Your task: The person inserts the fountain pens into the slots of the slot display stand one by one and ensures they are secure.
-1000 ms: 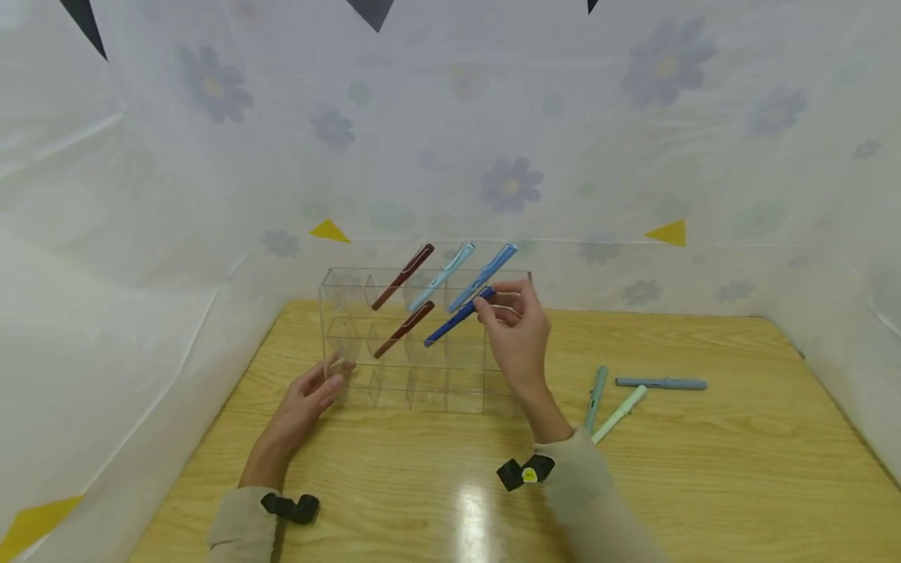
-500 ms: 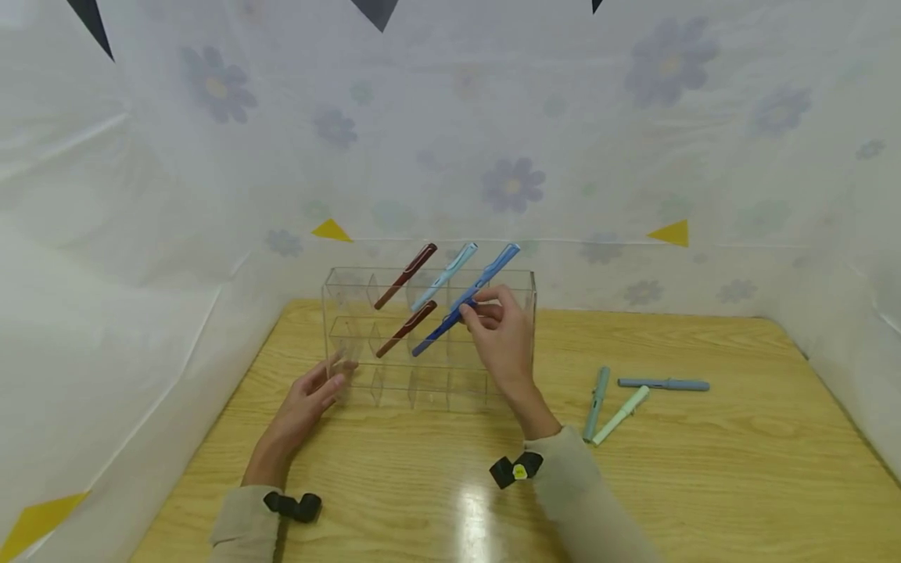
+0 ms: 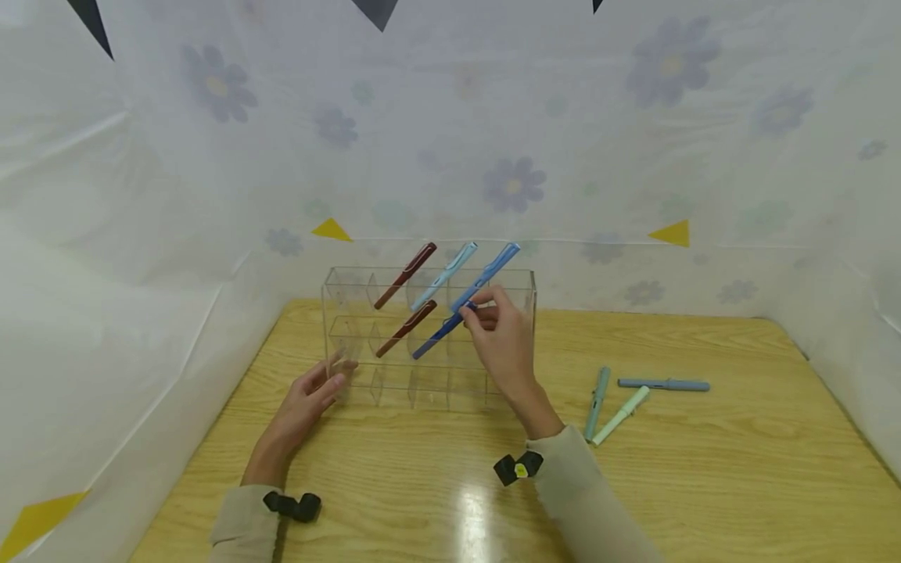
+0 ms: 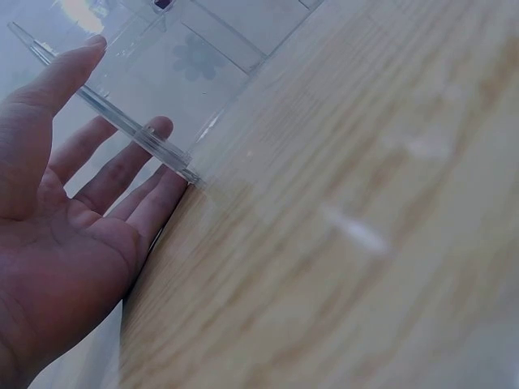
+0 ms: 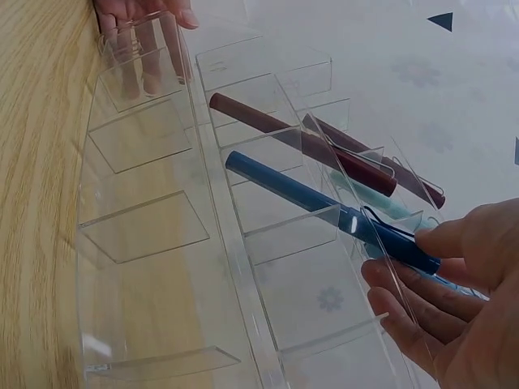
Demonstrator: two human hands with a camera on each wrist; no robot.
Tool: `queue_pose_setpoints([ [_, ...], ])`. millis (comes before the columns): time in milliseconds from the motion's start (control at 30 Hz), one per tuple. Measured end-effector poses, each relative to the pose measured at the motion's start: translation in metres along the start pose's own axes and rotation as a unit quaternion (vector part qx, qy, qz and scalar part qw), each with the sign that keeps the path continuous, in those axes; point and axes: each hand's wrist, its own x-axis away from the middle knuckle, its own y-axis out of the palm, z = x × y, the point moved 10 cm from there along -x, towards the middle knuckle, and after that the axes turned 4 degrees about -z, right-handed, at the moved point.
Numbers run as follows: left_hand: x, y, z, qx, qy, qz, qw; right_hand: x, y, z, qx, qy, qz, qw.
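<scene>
Presently the right hand (image 3: 505, 346) is pinching the dark blue pen (image 3: 442, 333) at its cap, which is leaning in the clear rack (image 3: 429, 397), middle tier. The left hand (image 3: 301, 408), fingers extended, is touching its side. Probably seating; next calls for easing the pinch.

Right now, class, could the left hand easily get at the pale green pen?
Probably not: the left hand is at the left end of the rack, and the right arm lies between it and the pale green pen on the table.
</scene>
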Motion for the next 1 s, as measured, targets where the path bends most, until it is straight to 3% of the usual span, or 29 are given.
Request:
queue_pose_setpoints([
  [367,0.001,0.001,-0.001,0.007,-0.007,0.004,0.9999,0.005,-0.010,-0.001,-0.022,-0.001,-0.018,0.9996],
  [567,0.000,0.000,-0.003,0.016,-0.010,0.005,0.9998,0.010,-0.031,-0.006,-0.020,-0.006,-0.011,0.9997],
  [733,0.000,-0.002,-0.003,0.009,-0.006,0.006,0.9999,0.015,-0.048,-0.010,-0.048,-0.017,-0.015,0.9986],
  [1000,0.000,-0.001,-0.002,0.013,-0.005,0.004,0.9999,0.025,-0.076,-0.003,-0.073,-0.014,-0.020,0.9970],
])
